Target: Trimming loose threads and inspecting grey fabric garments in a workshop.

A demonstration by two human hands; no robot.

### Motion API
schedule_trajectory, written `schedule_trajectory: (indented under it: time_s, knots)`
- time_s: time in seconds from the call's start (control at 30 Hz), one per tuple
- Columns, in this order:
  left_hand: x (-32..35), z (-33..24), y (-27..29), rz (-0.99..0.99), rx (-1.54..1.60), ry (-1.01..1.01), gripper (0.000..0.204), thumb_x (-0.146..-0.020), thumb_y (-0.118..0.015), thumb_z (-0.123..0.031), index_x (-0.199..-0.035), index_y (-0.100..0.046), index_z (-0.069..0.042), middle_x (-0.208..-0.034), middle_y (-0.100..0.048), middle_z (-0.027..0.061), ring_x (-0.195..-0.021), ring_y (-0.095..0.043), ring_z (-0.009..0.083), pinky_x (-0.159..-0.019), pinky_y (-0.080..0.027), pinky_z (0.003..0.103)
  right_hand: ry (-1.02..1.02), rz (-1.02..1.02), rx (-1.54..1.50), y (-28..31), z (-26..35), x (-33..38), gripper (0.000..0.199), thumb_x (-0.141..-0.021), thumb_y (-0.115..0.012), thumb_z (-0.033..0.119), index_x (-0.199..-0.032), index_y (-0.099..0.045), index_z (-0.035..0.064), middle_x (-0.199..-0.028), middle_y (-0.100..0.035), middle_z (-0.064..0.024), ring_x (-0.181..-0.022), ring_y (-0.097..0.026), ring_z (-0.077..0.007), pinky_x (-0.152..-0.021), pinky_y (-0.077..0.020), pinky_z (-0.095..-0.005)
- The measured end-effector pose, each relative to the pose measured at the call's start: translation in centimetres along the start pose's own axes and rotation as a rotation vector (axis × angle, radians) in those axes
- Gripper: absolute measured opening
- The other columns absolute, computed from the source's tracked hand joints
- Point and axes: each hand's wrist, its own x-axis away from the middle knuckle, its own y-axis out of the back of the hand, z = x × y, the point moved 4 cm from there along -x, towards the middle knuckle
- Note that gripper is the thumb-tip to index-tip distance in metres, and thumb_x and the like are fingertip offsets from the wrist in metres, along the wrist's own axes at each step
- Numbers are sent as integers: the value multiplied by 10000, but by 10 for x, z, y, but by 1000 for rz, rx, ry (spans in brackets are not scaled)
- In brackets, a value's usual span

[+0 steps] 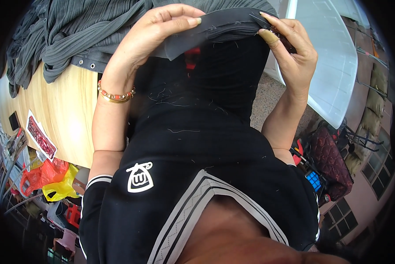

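Observation:
A dark grey fabric band (pixel 224 22) with a gathered, ribbed edge is stretched between my hands, over my lap. My left hand (pixel 160 28) pinches its left part between thumb and fingers. At the band's right end, my right hand (pixel 296 50) is closed, its thumb wrapped in tan tape. A small dark pointed tool (pixel 283 39) sits in that hand, mostly hidden by the fingers; its exact kind cannot be made out. Dark grey ribbed cloth (pixel 83 35) is heaped beyond and to the left of my left hand.
To the left is a light wooden tabletop (pixel 70 105) with a red-and-white printed card (pixel 41 135) on it. Red (pixel 52 171) and yellow plastic bags (pixel 62 187) hang near its edge. A white curved panel (pixel 325 61) stands at right, with a dark red quilted seat (pixel 331 160) nearby.

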Motion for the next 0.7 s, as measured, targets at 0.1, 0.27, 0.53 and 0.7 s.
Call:
schedule_trajectory:
  time_s: [0.1,0.27,0.53,0.7]
  knots:
    - [1,6,2,-16,70,1,235,-957,-679,-170,-1155,-707,-46,-1002,-719,-1,-929,-644,56,-892,-465,194,75,-66,125,-7,15,3,365,-765,-819,26,-1123,-770,72,-874,-611,-29,-724,-560,-94,-614,-466,-224]
    - [11,-5,4,-85,103,-92,209,-960,-670,-127,-1141,-698,-26,-993,-730,13,-923,-659,60,-886,-480,196,92,-76,173,-19,36,12,412,-736,-835,7,-1137,-759,58,-894,-621,-55,-721,-574,-102,-580,-478,-222]
    - [18,-13,-6,-69,320,-96,205,-978,-642,-123,-1148,-665,-10,-1022,-724,39,-936,-667,75,-879,-491,202,57,-58,90,-33,44,16,435,-732,-834,-7,-1153,-753,66,-883,-614,-47,-694,-582,-98,-563,-486,-217]
    - [16,-12,-7,-81,313,-95,198,-981,-639,-127,-1139,-664,-12,-1018,-722,37,-929,-667,76,-878,-492,201,80,-84,104,-33,43,15,432,-730,-825,-21,-1145,-756,71,-887,-619,-45,-691,-589,-101,-569,-494,-219]
